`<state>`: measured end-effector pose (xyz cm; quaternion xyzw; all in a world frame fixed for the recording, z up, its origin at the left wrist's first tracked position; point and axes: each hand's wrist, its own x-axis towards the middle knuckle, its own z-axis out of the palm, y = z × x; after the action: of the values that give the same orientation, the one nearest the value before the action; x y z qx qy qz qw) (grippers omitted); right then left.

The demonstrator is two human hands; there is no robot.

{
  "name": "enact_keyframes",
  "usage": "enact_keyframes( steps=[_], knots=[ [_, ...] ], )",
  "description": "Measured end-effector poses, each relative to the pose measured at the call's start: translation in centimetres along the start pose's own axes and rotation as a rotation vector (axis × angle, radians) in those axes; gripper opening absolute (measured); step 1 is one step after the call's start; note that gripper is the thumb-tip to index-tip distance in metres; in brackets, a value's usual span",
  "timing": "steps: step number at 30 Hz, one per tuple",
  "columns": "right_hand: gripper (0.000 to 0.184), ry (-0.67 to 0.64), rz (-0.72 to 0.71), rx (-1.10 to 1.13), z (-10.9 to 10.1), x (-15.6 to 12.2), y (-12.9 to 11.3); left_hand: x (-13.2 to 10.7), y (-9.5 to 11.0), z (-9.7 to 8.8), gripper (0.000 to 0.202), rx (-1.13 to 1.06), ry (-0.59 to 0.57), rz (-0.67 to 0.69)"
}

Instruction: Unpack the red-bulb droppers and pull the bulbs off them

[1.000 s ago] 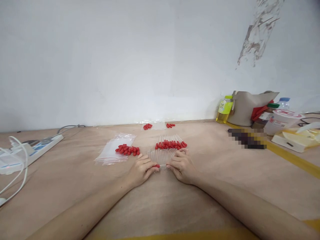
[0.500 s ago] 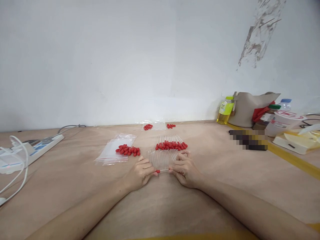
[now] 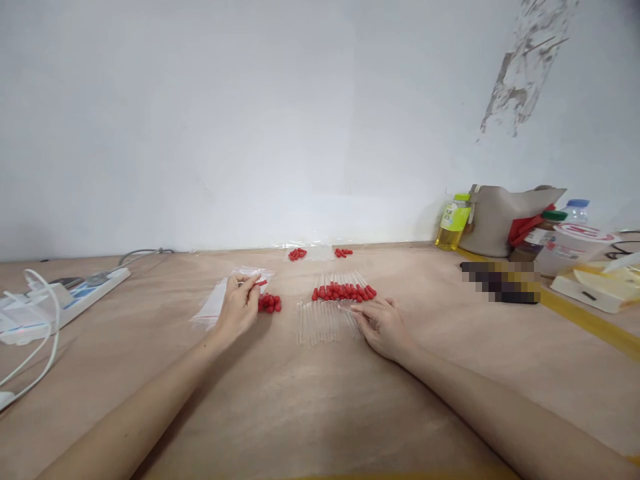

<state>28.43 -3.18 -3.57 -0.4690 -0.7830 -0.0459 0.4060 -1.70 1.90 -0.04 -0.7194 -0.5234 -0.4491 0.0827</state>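
Observation:
My left hand [image 3: 239,308] is over the pile of loose red rubber caps [image 3: 270,303] beside the clear plastic bags [image 3: 215,303], and its fingers pinch one red cap. My right hand [image 3: 383,325] rests on the right side of a row of bare clear glass tubes [image 3: 320,321], fingers pinched on one tube. Just beyond lies a row of tubes fitted with red caps [image 3: 344,291].
Two small groups of red caps [image 3: 297,253] lie by the wall. A white power strip with cables [image 3: 60,300] sits at the left. At the right stand a yellow-green bottle [image 3: 453,223], a beige bag [image 3: 505,217], tubs and a white box [image 3: 595,287].
My left hand left the tube row and moved up-left to the red cap pile, pinching a cap. My right hand shifted slightly right along the bare tubes.

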Motion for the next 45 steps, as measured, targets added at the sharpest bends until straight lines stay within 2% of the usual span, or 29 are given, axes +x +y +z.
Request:
enact_keyframes(
  steps=[3, 6, 10, 13, 16, 18, 20, 22, 25, 28, 31, 33, 36, 39, 45],
  knots=[
    [0.02, 0.039, 0.0, -0.038, 0.8, 0.3, -0.2, 1.0, -1.6, -0.1, 0.033, 0.041, -0.052, -0.03],
    [0.021, 0.061, -0.028, -0.101, 1.4, 0.6, -0.3, 1.1, -2.5, 0.2, 0.03, 0.124, -0.113, 0.005],
    [0.019, 0.053, -0.065, -0.156, 2.1, 0.8, -0.2, 0.9, -2.7, 0.3, 0.018, 0.329, -0.182, 0.045],
    [0.018, 0.013, -0.073, -0.195, 2.1, 0.9, -0.4, 0.7, -2.7, 0.2, 0.021, 0.37, -0.222, 0.021],
    [0.018, -0.049, -0.075, -0.213, 1.8, 0.9, -0.8, 0.6, -2.7, 0.2, 0.026, 0.356, -0.204, 0.023],
    [0.02, -0.091, -0.077, -0.214, 1.6, 0.9, -1.1, 0.5, -2.5, 0.3, 0.025, 0.35, -0.131, 0.049],
    [0.025, -0.126, -0.081, -0.218, 1.3, 0.9, -1.4, 0.2, -1.7, 0.4, 0.023, 0.326, -0.039, 0.109],
    [0.032, -0.159, -0.083, -0.223, 1.2, 1.0, -1.7, -0.3, -0.4, 0.7, 0.021, 0.268, 0.001, 0.198],
    [0.042, -0.208, -0.084, -0.207, 0.8, 1.2, -1.9, -1.3, 2.1, 1.0, 0.017, 0.161, -0.082, 0.34],
    [0.036, -0.2, -0.008, -0.175, 0.3, 1.3, -1.7, -2.5, 4.4, 1.4, 0.016, 0.091, -0.193, 0.422],
    [0.025, -0.178, 0.219, -0.162, -0.2, 1.3, -0.8, -2.9, 6.0, 1.9, 0.018, 0.045, -0.27, 0.406],
    [0.022, -0.208, 0.359, -0.164, -0.4, 1.3, 0.0, -2.5, 6.6, 2.5, 0.02, 0.024, -0.305, 0.365],
    [0.023, -0.274, 0.47, -0.145, -0.2, 1.2, 0.7, -1.2, 7.4, 4.0, 0.021, 0.022, -0.356, 0.332],
    [0.023, -0.286, 0.488, -0.09, 0.0, 1.0, 0.6, 0.4, 8.0, 6.0, 0.022, 0.026, -0.373, 0.321],
    [0.016, -0.22, 0.388, -0.029, 0.1, 0.8, 0.0, 2.3, 8.6, 8.8, 0.024, 0.002, -0.383, 0.398]
  ],
)
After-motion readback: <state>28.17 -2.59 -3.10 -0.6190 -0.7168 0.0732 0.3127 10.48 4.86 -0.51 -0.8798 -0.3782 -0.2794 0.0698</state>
